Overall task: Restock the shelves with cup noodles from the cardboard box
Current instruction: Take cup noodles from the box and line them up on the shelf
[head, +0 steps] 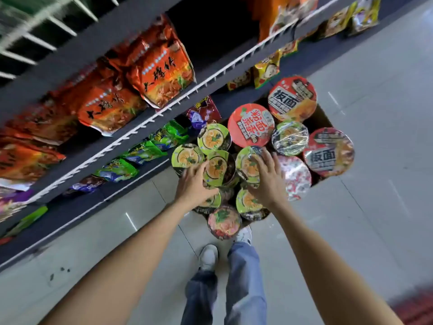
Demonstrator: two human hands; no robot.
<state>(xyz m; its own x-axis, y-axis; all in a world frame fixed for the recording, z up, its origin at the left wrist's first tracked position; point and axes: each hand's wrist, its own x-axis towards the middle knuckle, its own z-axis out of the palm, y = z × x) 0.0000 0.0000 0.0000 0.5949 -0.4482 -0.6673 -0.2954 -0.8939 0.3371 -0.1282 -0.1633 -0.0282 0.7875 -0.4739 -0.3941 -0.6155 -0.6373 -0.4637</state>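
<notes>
A cardboard box (pixel 322 118) on the floor is packed with cup noodles: several small green-lidded cups, larger red-lidded bowls and a black cup. My left hand (pixel 193 186) curls around a tilted green-lidded cup (pixel 218 168) near the box's middle. My right hand (pixel 267 179) lies over a second green-lidded cup (pixel 248 164), fingers spread and bent on its lid and side. A pink-red bowl (pixel 250 125) stands just behind both hands. The box's near wall is hidden by cups.
Grey shelves (pixel 150 118) with white rails run along the left, stocked with orange noodle packs (pixel 161 66), green packs (pixel 145 150) and yellow packs (pixel 267 71). Grey tiled floor (pixel 375 207) lies right of the box. My feet (pixel 208 256) stand just before it.
</notes>
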